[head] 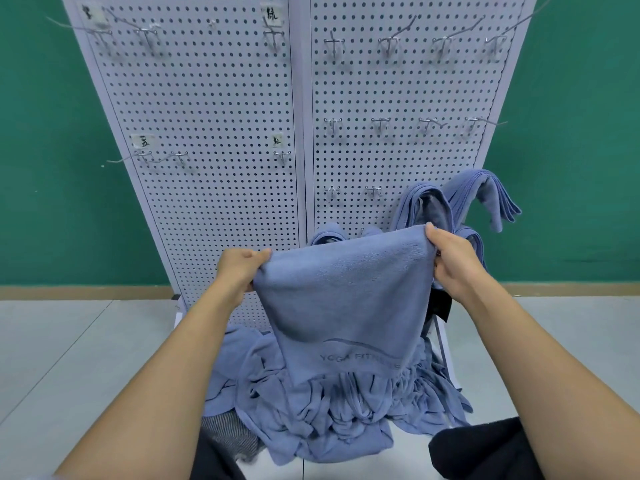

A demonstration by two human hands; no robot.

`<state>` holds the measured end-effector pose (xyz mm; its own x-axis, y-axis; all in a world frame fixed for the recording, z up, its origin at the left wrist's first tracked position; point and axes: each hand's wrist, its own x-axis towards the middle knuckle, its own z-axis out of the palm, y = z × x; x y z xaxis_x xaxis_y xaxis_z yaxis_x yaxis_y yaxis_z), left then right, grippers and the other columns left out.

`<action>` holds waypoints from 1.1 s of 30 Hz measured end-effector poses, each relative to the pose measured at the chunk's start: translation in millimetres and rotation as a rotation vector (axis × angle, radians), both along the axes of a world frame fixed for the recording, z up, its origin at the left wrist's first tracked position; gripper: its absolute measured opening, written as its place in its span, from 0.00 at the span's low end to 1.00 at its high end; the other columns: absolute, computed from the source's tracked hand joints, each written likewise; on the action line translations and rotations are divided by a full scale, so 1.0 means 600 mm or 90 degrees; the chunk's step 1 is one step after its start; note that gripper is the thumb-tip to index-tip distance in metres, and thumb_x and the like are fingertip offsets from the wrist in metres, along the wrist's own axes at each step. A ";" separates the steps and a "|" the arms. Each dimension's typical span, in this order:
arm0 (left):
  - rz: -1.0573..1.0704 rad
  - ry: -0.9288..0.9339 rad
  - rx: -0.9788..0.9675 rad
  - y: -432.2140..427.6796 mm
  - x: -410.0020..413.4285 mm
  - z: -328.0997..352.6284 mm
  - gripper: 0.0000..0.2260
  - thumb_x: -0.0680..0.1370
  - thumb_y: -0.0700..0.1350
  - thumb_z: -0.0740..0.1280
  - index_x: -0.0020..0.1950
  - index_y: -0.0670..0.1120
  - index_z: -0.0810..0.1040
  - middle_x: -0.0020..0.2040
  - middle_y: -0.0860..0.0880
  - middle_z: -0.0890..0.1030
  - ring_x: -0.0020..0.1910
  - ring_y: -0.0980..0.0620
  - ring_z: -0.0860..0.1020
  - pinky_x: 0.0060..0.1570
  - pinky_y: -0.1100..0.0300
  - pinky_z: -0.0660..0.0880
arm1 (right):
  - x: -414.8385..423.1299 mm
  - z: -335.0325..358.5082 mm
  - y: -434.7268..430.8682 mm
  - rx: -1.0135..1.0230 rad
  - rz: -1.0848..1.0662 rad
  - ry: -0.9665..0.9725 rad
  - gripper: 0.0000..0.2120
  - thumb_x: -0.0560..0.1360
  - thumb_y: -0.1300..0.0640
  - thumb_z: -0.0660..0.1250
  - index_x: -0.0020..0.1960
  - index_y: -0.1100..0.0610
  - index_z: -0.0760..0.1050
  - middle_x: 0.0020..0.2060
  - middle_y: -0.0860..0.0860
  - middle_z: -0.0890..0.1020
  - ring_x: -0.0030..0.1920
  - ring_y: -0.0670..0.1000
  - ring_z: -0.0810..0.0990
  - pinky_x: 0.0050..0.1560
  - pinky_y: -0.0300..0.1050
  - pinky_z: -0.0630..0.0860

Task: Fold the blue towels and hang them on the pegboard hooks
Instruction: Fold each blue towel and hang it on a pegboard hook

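Leftmost, a flat green wall (pixel 52 133) meets a pale, smooth tiled floor (pixel 69 341) along a tan skirting strip (pixel 86 292). Against the wall stands the pegboard (pixel 214 202), two white panels of evenly punched sheet joined at a central seam. Thin wire hooks (pixel 178 157) jut from it in rows, and the left panel carries small paper labels (pixel 142 141) with handwritten characters.

Lower down, the left hand (pixel 239 271) pinches the upper left corner of the held towel (pixel 346 292), thumb on top and fingers curled beneath. That towel is soft, matte blue terry, its top edge pulled nearly straight between both hands. It hangs as a broad sheet in front of the board's lower part, and a printed arc and lettering, partly readable as "YOGA FIT", cross it low down. Its bottom runs into a heap (pixel 311 410) of crumpled blue towels on the floor, with pale tile showing on either side. A grey striped cloth (pixel 225 434) peeks from under the heap's left edge.

Rightward, the right hand (pixel 453 265) grips the upper right corner, fingers wrapped round the bunched edge. Just above and behind it, folded hung towels (pixel 485 188) drape in thick layered loops over hooks on the right panel; probably four, though the held sheet hides part of them. A black object (pixel 440 303) sits below the right wrist, and dark cloth (pixel 485 448) fills the lower right.
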<state>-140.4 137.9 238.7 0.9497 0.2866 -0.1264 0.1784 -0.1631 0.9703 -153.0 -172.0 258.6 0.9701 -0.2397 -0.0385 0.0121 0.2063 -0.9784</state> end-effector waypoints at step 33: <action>-0.038 -0.147 0.213 0.032 -0.002 0.002 0.06 0.73 0.33 0.71 0.47 0.41 0.83 0.40 0.47 0.81 0.41 0.51 0.76 0.47 0.57 0.74 | 0.013 -0.041 -0.034 -0.470 -0.093 -0.038 0.10 0.73 0.69 0.69 0.54 0.64 0.81 0.34 0.47 0.76 0.34 0.42 0.72 0.39 0.27 0.68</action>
<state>-141.4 156.8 240.2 0.9582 0.2197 0.1834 -0.0577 -0.4795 0.8756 -145.3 -192.1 234.0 0.9215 -0.3096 0.2344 0.0469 -0.5105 -0.8586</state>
